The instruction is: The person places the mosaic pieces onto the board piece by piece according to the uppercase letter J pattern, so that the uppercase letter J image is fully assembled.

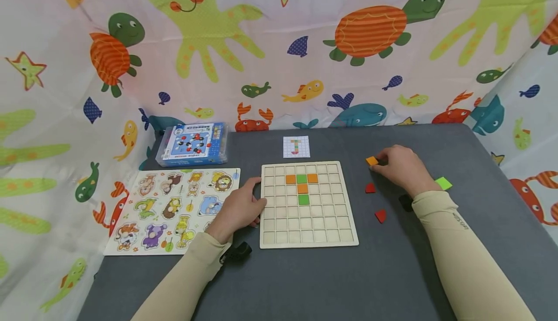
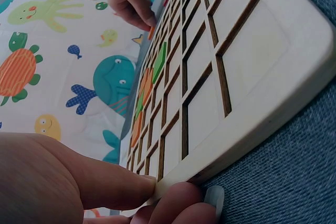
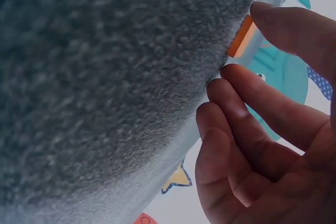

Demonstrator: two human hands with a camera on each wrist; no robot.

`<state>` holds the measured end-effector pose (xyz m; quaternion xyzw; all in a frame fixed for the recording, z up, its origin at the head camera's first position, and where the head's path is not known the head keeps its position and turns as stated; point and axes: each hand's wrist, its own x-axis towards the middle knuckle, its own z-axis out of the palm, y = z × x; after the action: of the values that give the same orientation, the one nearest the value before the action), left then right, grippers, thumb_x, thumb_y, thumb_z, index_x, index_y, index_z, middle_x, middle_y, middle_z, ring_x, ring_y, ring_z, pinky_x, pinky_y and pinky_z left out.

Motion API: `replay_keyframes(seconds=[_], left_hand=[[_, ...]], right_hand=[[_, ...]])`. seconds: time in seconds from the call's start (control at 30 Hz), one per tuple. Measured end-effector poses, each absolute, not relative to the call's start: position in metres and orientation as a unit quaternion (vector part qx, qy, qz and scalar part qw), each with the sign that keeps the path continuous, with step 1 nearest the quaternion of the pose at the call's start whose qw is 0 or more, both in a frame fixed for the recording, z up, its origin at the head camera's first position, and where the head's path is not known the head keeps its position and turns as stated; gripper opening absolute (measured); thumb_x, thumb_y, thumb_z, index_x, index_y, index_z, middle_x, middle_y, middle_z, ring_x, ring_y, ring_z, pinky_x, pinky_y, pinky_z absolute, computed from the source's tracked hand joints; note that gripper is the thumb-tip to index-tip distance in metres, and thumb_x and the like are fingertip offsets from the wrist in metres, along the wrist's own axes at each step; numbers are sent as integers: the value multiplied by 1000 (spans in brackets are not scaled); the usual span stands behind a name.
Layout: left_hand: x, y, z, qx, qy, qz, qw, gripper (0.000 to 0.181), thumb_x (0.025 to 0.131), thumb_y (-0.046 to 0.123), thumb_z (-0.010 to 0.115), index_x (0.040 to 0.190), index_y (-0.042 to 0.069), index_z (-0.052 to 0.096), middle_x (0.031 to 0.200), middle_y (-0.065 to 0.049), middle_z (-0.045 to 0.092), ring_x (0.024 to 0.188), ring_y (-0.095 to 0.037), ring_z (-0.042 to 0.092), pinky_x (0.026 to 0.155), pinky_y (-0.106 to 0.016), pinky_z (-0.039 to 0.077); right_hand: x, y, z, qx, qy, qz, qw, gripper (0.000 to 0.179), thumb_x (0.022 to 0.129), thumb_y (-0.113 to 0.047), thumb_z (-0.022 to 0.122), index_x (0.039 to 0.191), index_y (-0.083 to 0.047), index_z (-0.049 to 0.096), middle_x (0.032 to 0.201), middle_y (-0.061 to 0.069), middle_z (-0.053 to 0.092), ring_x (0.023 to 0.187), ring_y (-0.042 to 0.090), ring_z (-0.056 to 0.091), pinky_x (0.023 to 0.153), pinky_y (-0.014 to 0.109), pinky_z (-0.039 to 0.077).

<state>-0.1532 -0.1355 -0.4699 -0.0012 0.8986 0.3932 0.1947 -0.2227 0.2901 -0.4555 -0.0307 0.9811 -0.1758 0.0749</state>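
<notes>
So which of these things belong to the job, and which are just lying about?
Seemingly in the job:
- wooden grid board
- loose orange tile
- red pieces
- lime-green piece
- J pattern card

Apparently just lying about:
- animal picture board
- blue-labelled plastic box

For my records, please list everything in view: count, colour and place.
Grid board: 1, pale, centre
Tiles: 3 orange, 2 green, on board
Loose tile: 1, orange, right of board
Pieces: 2, red, right of board
Other piece: at least 1, lime, far right
Pattern card: 1, white, behind board
Box: 1, mostly blue, back left
Animal sheet: 1, multicoloured, left of board
Table: 1, dark grey, underneath
Cloth: count unclear, white, patterned, behind
Wrist devices: 2, black, at wrists
Sleeves: 2, beige, on arms
Left hand: 1, gripping board edge
Right hand: 1, beside loose tile
</notes>
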Motion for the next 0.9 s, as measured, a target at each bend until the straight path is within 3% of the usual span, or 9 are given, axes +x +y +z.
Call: replay_keyframes(seconds=[0.4, 0.9], left_hand=[[-154, -136, -472, 0, 898, 396, 191, 67, 106, 26, 67, 167, 20, 39, 81, -9, 70, 58, -23, 70, 55, -36, 60], [-155, -137, -472, 0, 898, 394, 195, 68, 107, 27, 66, 168, 20, 38, 78, -9, 71, 58, -23, 70, 55, -36, 60]], right_hand=[[-225, 288, -460, -32, 985, -164, 52, 43, 99, -29, 78, 120, 9, 75, 116, 28, 72, 104, 41, 66, 92, 61, 58], [-217, 279, -458, -51, 974, -208, 77, 37, 101, -26, 76, 124, 3, 75, 120, 25, 70, 107, 38, 67, 94, 59, 59]])
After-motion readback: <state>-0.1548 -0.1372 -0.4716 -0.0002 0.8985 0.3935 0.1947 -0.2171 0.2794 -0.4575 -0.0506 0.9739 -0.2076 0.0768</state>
